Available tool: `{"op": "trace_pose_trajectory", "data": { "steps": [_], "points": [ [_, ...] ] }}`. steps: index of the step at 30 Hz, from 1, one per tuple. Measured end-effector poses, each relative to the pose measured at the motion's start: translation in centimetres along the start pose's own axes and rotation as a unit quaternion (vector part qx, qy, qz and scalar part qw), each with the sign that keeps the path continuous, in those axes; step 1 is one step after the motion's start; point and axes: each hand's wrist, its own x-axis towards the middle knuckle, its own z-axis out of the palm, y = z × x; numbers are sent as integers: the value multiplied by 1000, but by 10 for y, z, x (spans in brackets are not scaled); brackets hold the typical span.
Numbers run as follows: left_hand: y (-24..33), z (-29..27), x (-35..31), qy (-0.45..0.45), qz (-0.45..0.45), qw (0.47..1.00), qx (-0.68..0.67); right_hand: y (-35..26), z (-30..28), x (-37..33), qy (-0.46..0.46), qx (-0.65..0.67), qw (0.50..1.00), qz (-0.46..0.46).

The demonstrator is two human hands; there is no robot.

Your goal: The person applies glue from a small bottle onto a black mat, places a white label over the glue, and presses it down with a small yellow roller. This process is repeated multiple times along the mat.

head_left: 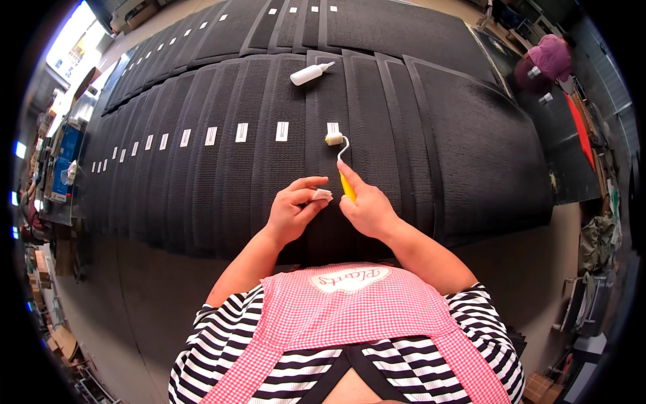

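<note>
My right hand grips the yellow handle of a small paint roller. Its white roller head rests on the lower part of a white label on a ribbed black mat. Close by on the left, my left hand pinches a small stack of white labels between its fingers. Farther off, a white squeeze bottle with a pointed nozzle lies on its side across the mats. One more white label sits on the neighbouring mat to the left.
Overlapping black mats, several with a white label, run leftward across the table. A second row of labelled mats lies behind. To the right is a smooth-looking black mat. At the far right a person in a pink top stands beside another table.
</note>
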Motion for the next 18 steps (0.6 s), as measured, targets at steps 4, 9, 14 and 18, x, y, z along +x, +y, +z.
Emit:
{"op": "trace_pose_trajectory", "data": {
  "steps": [4,9,14,18],
  "points": [
    [0,0,0,4,-1,1000,0,-5,-3,-13,-21,1,1000,14],
    [-3,-3,-4,7,-66,987,-148,12,10,-28,35,129,989,-70],
    [14,7,-15,-19,-188,900,-393,12,21,-28,16,91,983,-161],
    [27,17,-18,-29,-154,915,-371,13,40,-15,-49,47,962,-263]
  ]
}}
